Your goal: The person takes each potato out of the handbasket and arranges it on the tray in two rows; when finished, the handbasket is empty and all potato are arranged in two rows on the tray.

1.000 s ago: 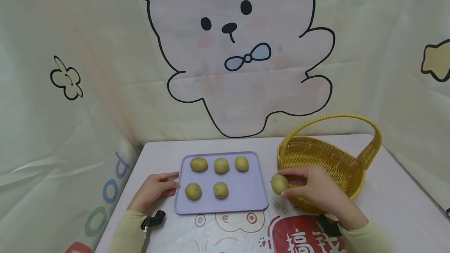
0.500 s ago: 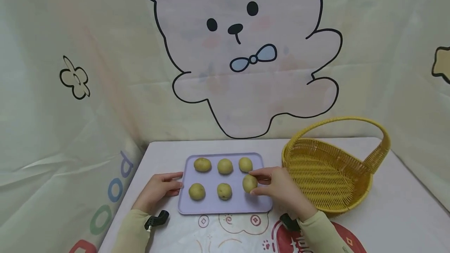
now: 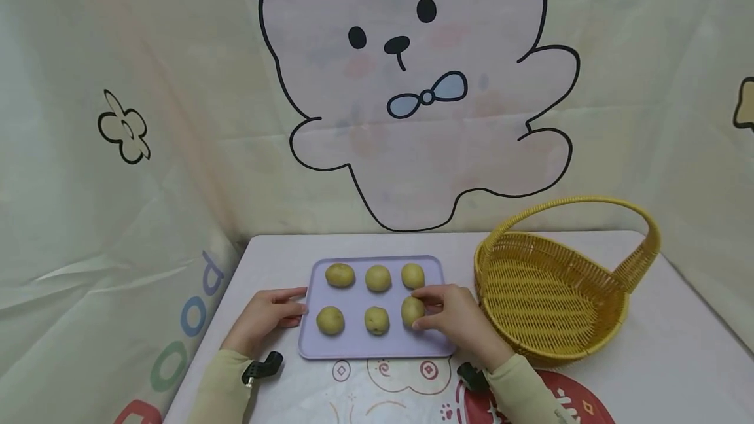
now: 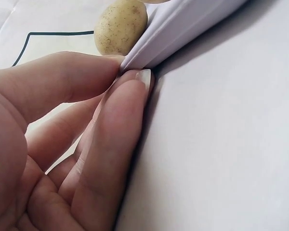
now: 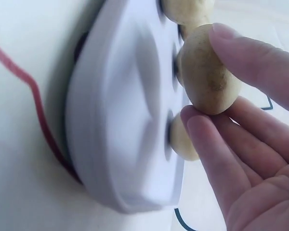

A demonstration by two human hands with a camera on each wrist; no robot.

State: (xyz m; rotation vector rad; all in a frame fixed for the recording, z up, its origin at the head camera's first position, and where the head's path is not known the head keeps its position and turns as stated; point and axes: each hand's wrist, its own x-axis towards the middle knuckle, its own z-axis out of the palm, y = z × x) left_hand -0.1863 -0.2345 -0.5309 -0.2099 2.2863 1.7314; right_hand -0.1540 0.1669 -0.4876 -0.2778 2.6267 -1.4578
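A lavender tray lies on the table with several small potatoes on it in two rows. One end potato sits in the back left corner. At the tray's left side, my left hand pinches the rim; the left wrist view shows thumb and fingertips on the tray edge, with a potato just beyond. My right hand holds a potato between thumb and fingers over the tray's right part, at the right end of the front row. Whether this potato touches the tray cannot be told.
A yellow woven basket with a tall arched handle stands to the right of the tray, behind the right forearm. A printed curtain rises behind the table. Red and line-drawn prints mark the table's front.
My right hand has carried the potato from beside the basket leftward over the tray, then slightly lower. My left hand keeps its hold on the rim. The head view has shifted slightly.
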